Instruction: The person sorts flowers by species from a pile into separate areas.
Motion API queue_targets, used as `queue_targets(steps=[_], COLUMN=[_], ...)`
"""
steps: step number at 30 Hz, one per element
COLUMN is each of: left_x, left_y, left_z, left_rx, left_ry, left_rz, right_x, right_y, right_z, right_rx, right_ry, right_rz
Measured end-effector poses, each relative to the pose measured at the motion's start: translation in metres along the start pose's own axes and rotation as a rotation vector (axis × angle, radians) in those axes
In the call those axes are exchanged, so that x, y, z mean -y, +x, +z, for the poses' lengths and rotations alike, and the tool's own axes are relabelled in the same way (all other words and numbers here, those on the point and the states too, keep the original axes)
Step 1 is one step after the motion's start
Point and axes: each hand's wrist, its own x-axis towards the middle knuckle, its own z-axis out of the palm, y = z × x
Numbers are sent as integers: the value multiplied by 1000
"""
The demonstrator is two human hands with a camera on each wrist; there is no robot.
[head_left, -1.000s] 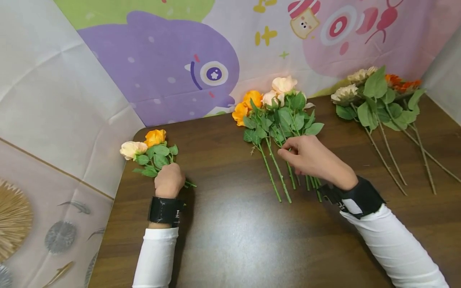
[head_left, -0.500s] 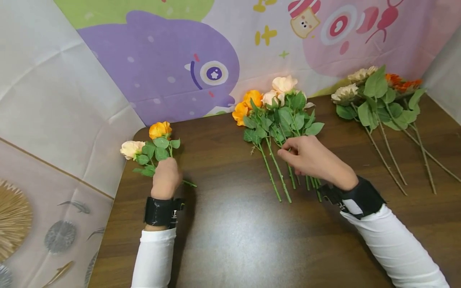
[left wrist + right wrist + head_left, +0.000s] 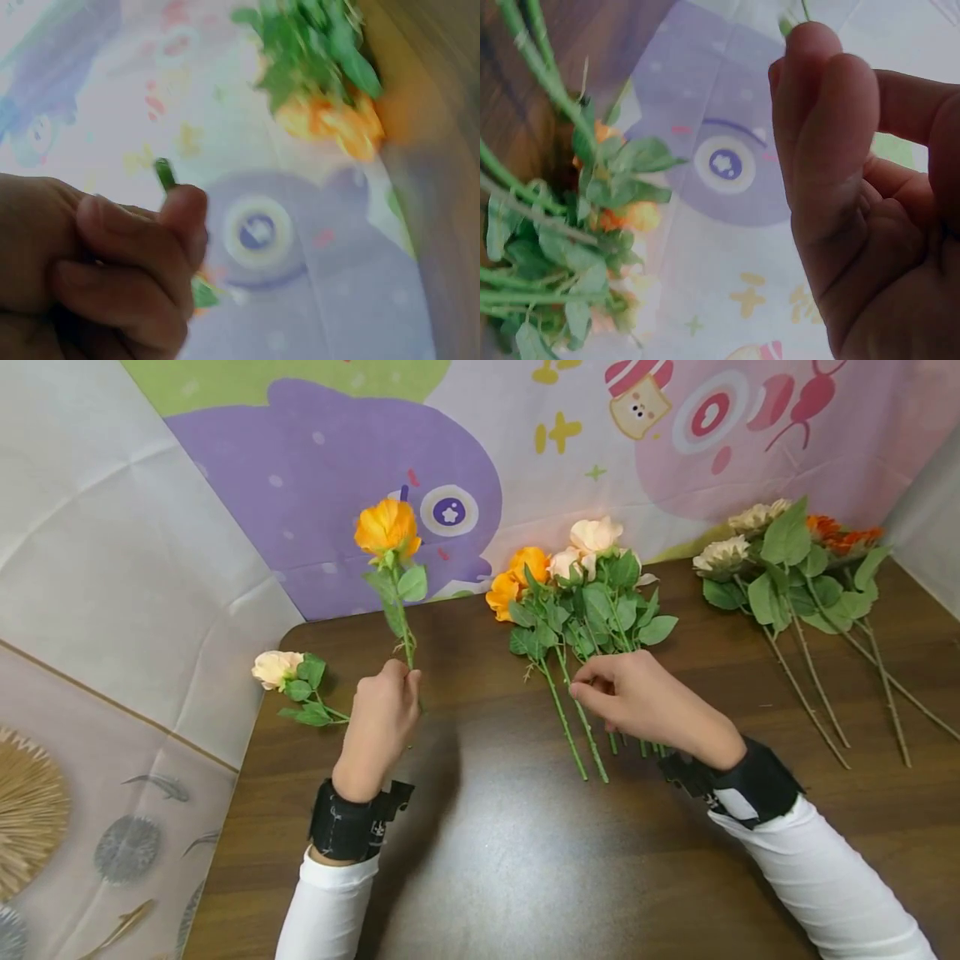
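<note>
My left hand (image 3: 381, 718) holds an orange rose (image 3: 387, 529) by its stem, raised over the left part of the table with the bloom up. The cut end of its green stem (image 3: 165, 174) pokes out past my fingers in the left wrist view. A pale peach rose (image 3: 277, 669) lies on the table at the left, its lower stem hidden behind that hand. Over the stems of the middle bunch, my right hand (image 3: 637, 697) hovers with fingers loosely bent and nothing in its grasp. The bunch has orange roses (image 3: 528, 565) and peach roses (image 3: 595, 536) with green leaves.
At the back right lie cream flowers (image 3: 722, 556) and red-orange flowers (image 3: 855, 540), their long stems pointing toward the front. A printed cloth backdrop (image 3: 315, 510) rises at the back edge of the brown wooden table (image 3: 480, 860). Pale panels stand along the left side.
My left hand has lifted the orange rose off the table and moved it to the right, leaving the peach rose behind. The right hand has barely moved.
</note>
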Motion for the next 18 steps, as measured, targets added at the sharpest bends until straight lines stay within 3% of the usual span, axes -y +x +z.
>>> queue_targets(steps=[5,8,13,18], left_x=[-30,-45,-65,-76], left_y=[-6,-12,-20,-26], left_z=[3,9,21,30], left_rx=[-81,-99,-102,-115], left_ry=[-164,-339,-546,-626], left_rz=[173,239,292,314], right_x=[14,22,33,40], right_y=[-3,-5,-7,-11], right_z=[12,22,34,36], right_rx=[11,57,142,100], right_ry=[70,125,208,221], right_rz=[-67,-107,-148,-147])
